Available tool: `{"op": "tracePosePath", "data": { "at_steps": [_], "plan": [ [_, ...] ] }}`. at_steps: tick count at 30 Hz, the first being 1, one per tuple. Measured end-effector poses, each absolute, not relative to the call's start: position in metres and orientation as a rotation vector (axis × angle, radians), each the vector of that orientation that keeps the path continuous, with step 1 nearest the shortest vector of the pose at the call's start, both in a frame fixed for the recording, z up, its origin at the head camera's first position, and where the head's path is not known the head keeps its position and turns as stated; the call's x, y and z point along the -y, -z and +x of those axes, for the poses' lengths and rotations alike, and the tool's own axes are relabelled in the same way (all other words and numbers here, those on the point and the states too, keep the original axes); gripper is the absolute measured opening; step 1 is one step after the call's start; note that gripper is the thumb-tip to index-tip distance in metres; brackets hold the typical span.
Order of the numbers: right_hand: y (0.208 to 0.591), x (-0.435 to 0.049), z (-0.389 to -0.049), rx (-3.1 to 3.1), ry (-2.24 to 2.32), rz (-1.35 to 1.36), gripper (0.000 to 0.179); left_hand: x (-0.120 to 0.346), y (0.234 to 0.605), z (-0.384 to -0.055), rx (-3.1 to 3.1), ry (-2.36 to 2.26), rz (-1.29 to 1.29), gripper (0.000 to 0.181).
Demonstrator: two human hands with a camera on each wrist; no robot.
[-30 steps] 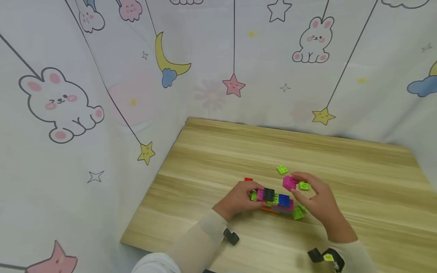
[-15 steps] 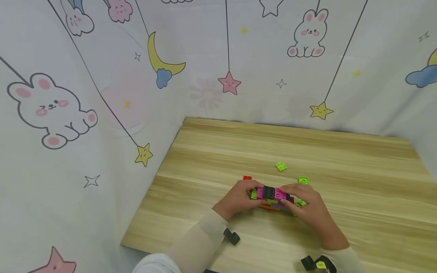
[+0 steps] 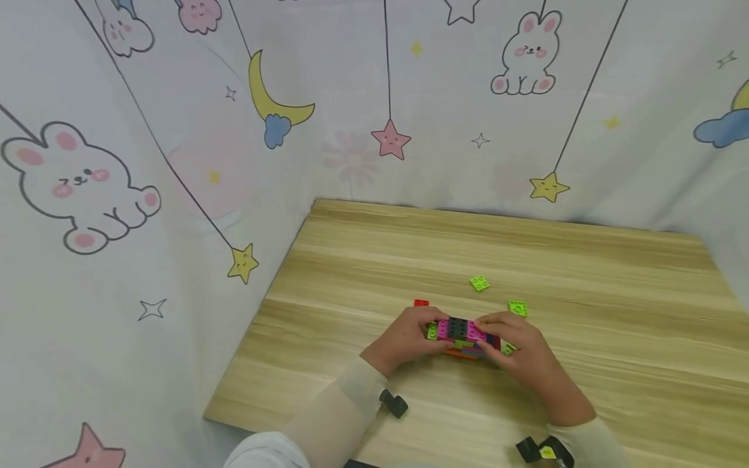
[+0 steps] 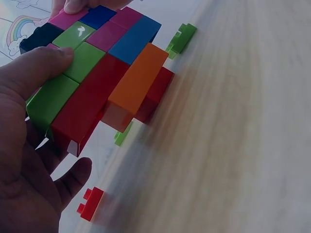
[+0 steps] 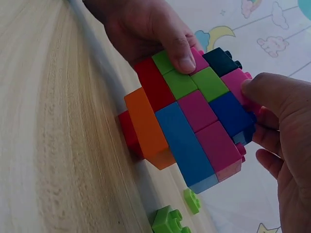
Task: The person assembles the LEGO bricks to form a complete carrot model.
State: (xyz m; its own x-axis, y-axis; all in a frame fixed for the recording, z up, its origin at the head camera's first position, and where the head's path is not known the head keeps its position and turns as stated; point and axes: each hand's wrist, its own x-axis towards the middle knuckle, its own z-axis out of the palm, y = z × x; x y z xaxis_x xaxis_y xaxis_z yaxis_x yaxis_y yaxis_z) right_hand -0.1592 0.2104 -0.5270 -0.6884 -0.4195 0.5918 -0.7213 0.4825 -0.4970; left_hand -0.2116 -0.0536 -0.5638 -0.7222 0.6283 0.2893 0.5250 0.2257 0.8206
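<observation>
A stack of toy building bricks (image 5: 197,112) stands on the table, in red, orange, blue, pink and green, widening upward. My left hand (image 3: 405,337) grips its left end, thumb on a green brick in the left wrist view. At the top right, my right hand (image 3: 531,350) pinches a pink brick (image 5: 236,83) between thumb and fingers. That brick sits beside a black brick (image 3: 458,328) and above a dark blue brick (image 5: 232,114). In the right wrist view, a red brick (image 5: 130,136) forms the narrow base under an orange brick (image 5: 148,128).
Behind the stack lie a loose red brick (image 3: 421,303) and two light green bricks, one farther back (image 3: 480,283), one to the right (image 3: 517,307). More green pieces (image 5: 170,221) lie near the right end. A patterned cloth (image 3: 351,97) hangs behind the wooden table (image 3: 374,240).
My right hand has brought the pink brick left and down onto the stack, beside the black brick, covering part of the dark blue one. My left hand has kept its grip.
</observation>
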Motion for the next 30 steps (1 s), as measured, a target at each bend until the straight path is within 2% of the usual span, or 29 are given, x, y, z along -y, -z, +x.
{"op": "tracePosePath", "data": {
  "at_steps": [16,21,24,30],
  "plan": [
    [0.535,-0.206,-0.156,2.326,-1.023,0.85,0.041,0.054,0.563,-0.208,-2.398,-1.533,1.052,0.035],
    [0.541,-0.21,-0.158,2.353,-1.095,0.826,0.047,0.056,0.561,-0.209,-2.392,-1.526,1.05,0.036],
    [0.544,-0.222,-0.158,2.382,-1.214,0.711,0.047,0.056,0.562,-0.208,-2.406,-1.524,1.031,0.036],
    [0.555,-0.266,-0.163,2.561,-1.218,0.312,0.033,0.057,0.563,-0.209,-2.44,-1.509,0.999,0.037]
  ]
}}
